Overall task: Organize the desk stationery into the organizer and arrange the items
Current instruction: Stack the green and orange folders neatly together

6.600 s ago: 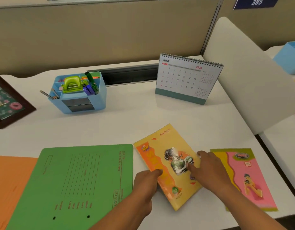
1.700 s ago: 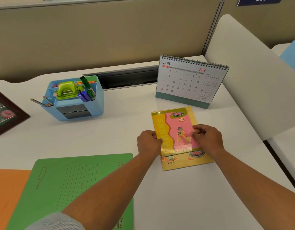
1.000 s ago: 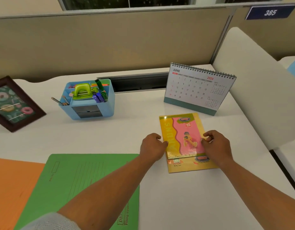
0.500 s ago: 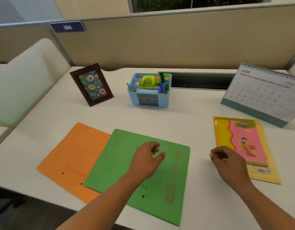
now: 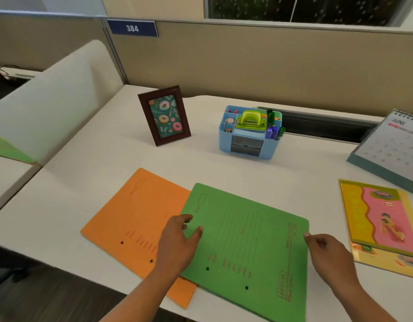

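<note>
A green folder [image 5: 247, 240] lies flat near the front of the desk, overlapping an orange folder [image 5: 135, 219] on its left. My left hand [image 5: 177, 240] is at the green folder's left edge, thumb on top and fingers curled at the rim. My right hand [image 5: 326, 252] pinches the green folder's right edge with curled fingers. The blue organizer [image 5: 247, 147] stands at the back, holding a green hole punch [image 5: 249, 120], markers and pencils. Two notebooks [image 5: 382, 224] lie stacked at the right, the pink and yellow one on top.
A brown photo frame [image 5: 165, 116] stands left of the organizer. A desk calendar [image 5: 396, 147] stands at the far right behind the notebooks. A white divider panel [image 5: 49, 101] borders the desk's left side. The desk's front edge runs just under the folders.
My hands left the stacked notebooks and moved left. The view swung left with them. Both hands now touch the green folder's side edges, where half a second ago they hovered.
</note>
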